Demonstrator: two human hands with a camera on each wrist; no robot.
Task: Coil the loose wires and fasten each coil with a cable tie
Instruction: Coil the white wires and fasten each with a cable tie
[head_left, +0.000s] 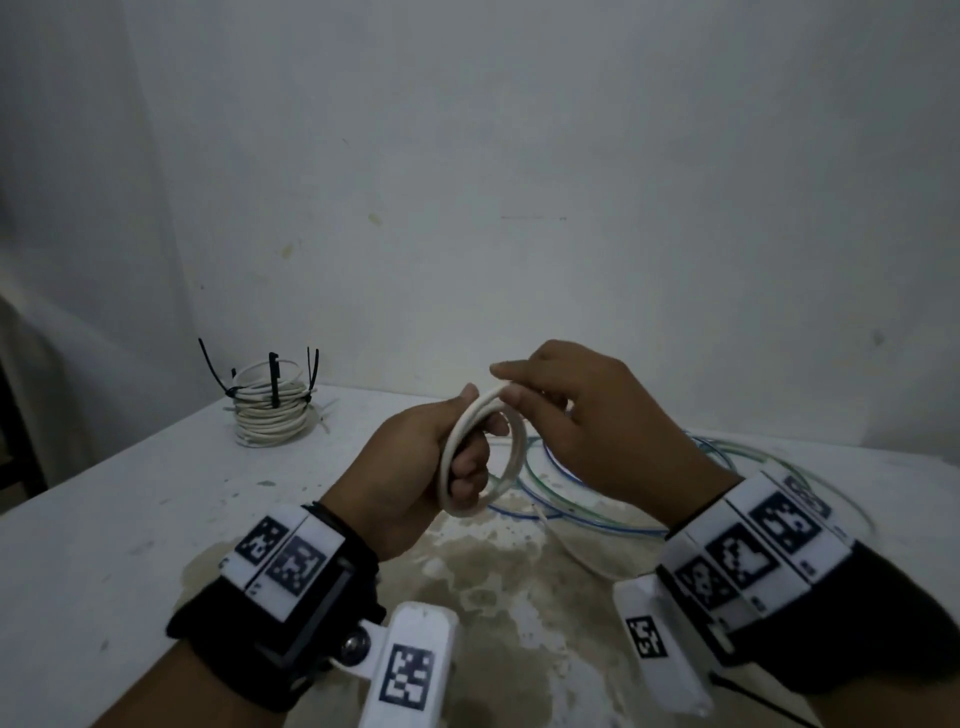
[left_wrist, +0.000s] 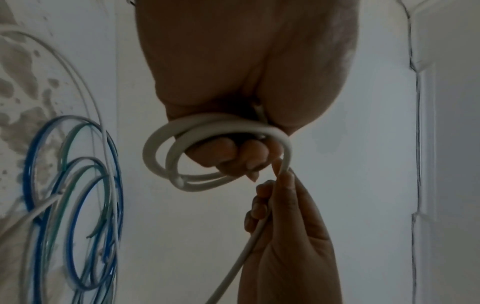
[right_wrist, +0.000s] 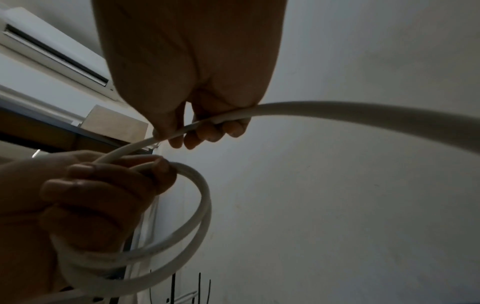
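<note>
White wire (head_left: 480, 452) is looped in a small coil of about two turns, held up above the table between both hands. The left hand (head_left: 415, 462) has its fingers (right_wrist: 103, 185) curled through the loops and its thumb pressed on top, gripping the coil in a fist. The right hand (head_left: 587, 415) sits just beside it, its thumb and fingertips (right_wrist: 207, 131) pinching the running length of the same wire where it meets the coil's upper edge. From the right wrist view, that free length arcs away to the side; from the left wrist view it drops past the right palm toward the table (head_left: 130, 519).

Under and behind the hands, loose blue and green wires (head_left: 582, 514) lie in wide overlapping loops on the tabletop, with a thin pale strand running through them. The surface below the hands is blotched with brownish stains (head_left: 498, 571).

Well apart, at the table's far left corner against the wall, stands a stack of finished coils (head_left: 272, 410) of white wire, bound with black cable ties (head_left: 274, 379) whose tails stick upward. Both wrists wear black bands carrying white camera housings with printed square markers.
</note>
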